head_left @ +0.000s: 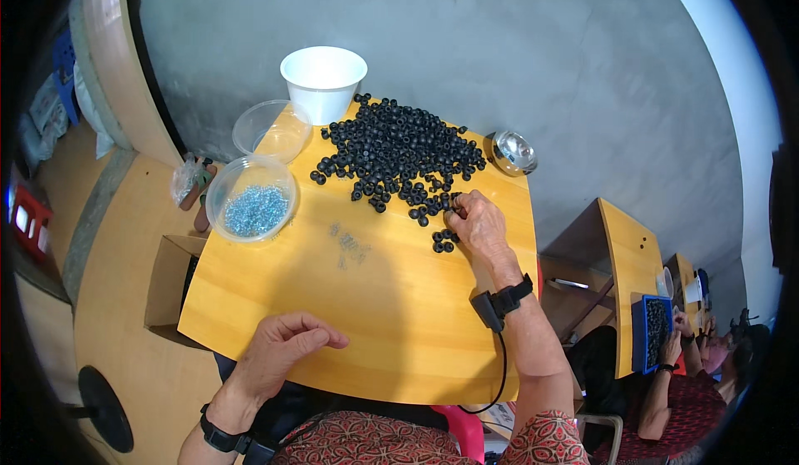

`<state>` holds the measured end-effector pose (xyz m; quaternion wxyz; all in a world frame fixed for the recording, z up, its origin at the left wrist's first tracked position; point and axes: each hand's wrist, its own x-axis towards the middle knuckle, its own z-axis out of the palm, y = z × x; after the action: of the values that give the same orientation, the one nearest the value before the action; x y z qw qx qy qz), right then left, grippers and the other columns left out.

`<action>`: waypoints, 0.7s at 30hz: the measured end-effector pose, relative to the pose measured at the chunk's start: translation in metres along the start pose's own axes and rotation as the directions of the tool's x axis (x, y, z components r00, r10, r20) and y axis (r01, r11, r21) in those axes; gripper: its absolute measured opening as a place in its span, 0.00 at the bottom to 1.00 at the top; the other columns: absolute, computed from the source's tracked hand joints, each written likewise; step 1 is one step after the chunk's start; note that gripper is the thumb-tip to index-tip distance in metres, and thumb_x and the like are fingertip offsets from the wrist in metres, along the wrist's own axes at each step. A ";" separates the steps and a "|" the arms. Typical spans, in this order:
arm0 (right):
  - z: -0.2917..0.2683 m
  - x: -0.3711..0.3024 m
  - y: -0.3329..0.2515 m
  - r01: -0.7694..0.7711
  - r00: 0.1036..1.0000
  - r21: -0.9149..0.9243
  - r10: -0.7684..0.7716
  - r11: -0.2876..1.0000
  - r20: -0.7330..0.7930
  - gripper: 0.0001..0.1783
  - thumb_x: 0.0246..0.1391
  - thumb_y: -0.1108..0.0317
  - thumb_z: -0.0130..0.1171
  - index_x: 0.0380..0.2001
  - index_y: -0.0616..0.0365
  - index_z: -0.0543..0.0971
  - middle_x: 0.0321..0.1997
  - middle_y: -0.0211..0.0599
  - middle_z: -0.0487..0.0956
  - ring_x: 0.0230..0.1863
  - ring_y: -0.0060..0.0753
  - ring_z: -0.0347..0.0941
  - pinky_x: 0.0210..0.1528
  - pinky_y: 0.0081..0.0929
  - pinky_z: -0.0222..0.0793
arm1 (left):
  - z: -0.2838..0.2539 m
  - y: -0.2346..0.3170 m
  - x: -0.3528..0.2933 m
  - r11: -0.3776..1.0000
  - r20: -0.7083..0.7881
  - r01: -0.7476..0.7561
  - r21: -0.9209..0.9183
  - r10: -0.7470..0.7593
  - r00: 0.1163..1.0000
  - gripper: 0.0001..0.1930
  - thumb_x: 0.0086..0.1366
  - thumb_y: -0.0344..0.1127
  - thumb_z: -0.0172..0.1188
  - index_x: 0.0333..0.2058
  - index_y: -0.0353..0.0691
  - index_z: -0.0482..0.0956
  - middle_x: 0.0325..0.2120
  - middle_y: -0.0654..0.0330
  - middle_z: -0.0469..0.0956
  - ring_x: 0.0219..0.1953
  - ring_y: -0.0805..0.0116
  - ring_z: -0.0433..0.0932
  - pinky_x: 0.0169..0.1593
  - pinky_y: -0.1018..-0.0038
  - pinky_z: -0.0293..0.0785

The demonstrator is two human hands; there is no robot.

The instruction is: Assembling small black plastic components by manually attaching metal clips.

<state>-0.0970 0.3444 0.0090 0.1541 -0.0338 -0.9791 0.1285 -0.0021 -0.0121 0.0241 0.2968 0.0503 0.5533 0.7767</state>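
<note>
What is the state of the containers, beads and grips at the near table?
White bucket: upright, open.
Clear dish: looks empty.
Blue beads: loose in open clear tub.
Metal bowl: contents unclear.
Black beads: heaped, some scattered.
Cardboard box: open.
Left grip: loosely curled, looks empty.
Right grip: pinched at black beads, hold unclear.

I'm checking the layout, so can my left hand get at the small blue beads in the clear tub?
Likely yes: your left hand seems to hold nothing, no object shows on the wooden table between it and the clear tub, and the tub looks uncovered above the blue beads.
</note>
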 end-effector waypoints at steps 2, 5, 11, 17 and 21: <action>-0.001 -0.001 -0.006 0.031 0.999 0.000 -0.031 1.000 -0.012 0.12 0.46 0.66 0.63 0.32 0.62 0.81 0.35 0.47 0.79 0.37 0.50 0.76 0.41 0.42 0.72 | 0.001 0.004 -0.001 0.999 0.003 0.035 0.042 -0.035 0.999 0.09 0.66 0.34 0.58 0.35 0.33 0.82 0.34 0.55 0.83 0.41 0.68 0.79 0.51 0.73 0.73; -0.014 -0.012 -0.024 0.050 0.997 0.057 -0.046 0.997 -0.063 0.10 0.45 0.68 0.64 0.31 0.62 0.79 0.32 0.44 0.77 0.34 0.47 0.75 0.38 0.39 0.72 | 0.002 0.003 0.005 0.998 0.038 0.022 0.060 -0.024 0.999 0.11 0.66 0.35 0.57 0.39 0.32 0.80 0.37 0.56 0.82 0.42 0.69 0.79 0.52 0.73 0.72; -0.036 -0.060 -0.105 0.194 0.971 0.558 -0.241 0.807 0.010 0.09 0.44 0.75 0.66 0.29 0.61 0.76 0.30 0.41 0.76 0.30 0.43 0.73 0.33 0.31 0.71 | 0.007 -0.007 0.023 0.999 -0.013 0.003 -0.054 -0.004 1.000 0.12 0.67 0.34 0.56 0.45 0.33 0.78 0.38 0.58 0.80 0.43 0.69 0.78 0.53 0.74 0.72; -0.029 -0.094 -0.152 0.590 0.791 0.429 -0.595 0.684 -0.140 0.14 0.39 0.78 0.67 0.34 0.61 0.78 0.33 0.39 0.76 0.34 0.44 0.74 0.36 0.35 0.73 | 0.012 -0.012 0.023 0.992 -0.036 -0.045 -0.120 0.041 0.999 0.12 0.66 0.34 0.59 0.45 0.34 0.78 0.38 0.62 0.79 0.42 0.76 0.77 0.50 0.79 0.72; -0.026 -0.099 -0.157 0.579 0.772 0.460 -0.634 0.673 -0.046 0.15 0.40 0.77 0.66 0.36 0.60 0.79 0.39 0.43 0.75 0.37 0.46 0.74 0.40 0.37 0.73 | -0.002 -0.020 0.020 0.998 -0.010 -0.004 -0.069 0.003 1.000 0.12 0.65 0.33 0.61 0.45 0.35 0.79 0.38 0.64 0.79 0.40 0.78 0.77 0.48 0.80 0.72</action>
<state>0.0011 0.1887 0.0449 0.1333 0.3377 -0.8843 0.2938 -0.0109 0.0008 0.0004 0.2942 0.0371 0.5275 0.7961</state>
